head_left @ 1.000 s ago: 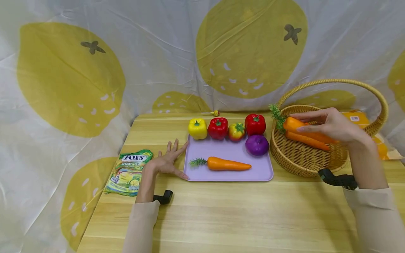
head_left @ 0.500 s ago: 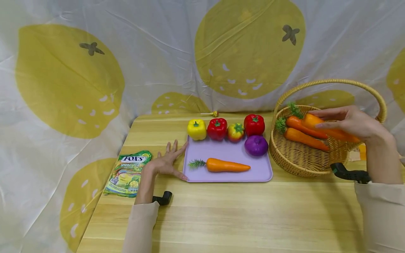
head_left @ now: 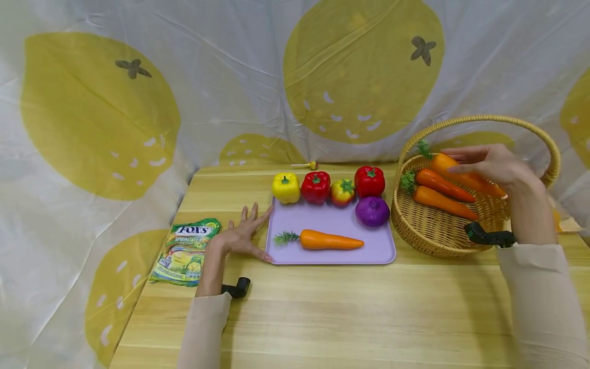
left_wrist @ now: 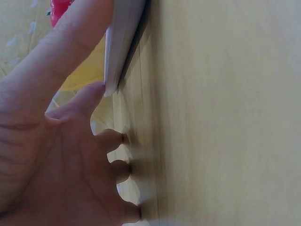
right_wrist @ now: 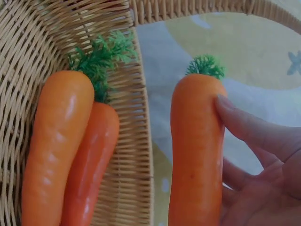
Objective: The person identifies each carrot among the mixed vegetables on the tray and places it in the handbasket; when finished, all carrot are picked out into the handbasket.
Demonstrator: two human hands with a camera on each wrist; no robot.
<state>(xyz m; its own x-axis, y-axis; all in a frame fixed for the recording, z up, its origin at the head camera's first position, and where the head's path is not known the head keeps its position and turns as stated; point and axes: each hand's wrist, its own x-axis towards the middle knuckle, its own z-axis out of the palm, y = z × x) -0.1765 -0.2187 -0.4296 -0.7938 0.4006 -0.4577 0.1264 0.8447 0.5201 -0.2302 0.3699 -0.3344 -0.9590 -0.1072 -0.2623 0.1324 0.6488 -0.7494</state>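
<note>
In the head view my right hand (head_left: 504, 166) pinches an orange carrot (head_left: 475, 180) with a green leafy top, above the back of the wicker basket (head_left: 417, 241). The right wrist view has the thumb along that carrot's upper end. Two other carrots lie side by side in the basket, an orange carrot (right_wrist: 56, 146) and a redder carrot (right_wrist: 94, 155). My left hand (head_left: 240, 236) is spread at the left edge of the lilac tray (head_left: 318, 215); thumb and index finger touch its rim, the other fingertips rest on the table. One carrot (head_left: 329, 240) lies on the tray.
Along the tray's back sit a yellow pepper (head_left: 286, 188), two red peppers (head_left: 315, 188), a red-yellow fruit (head_left: 343, 192) and a purple onion (head_left: 372, 212). A green candy bag (head_left: 186, 251) lies left, a lollipop (head_left: 312, 165) behind. The basket's tall handle (head_left: 484, 118) arches over it.
The right hand has lifted a carrot off the others, swung right, then back left over the basket with it. Two carrots now show beneath. The left hand stays put.
</note>
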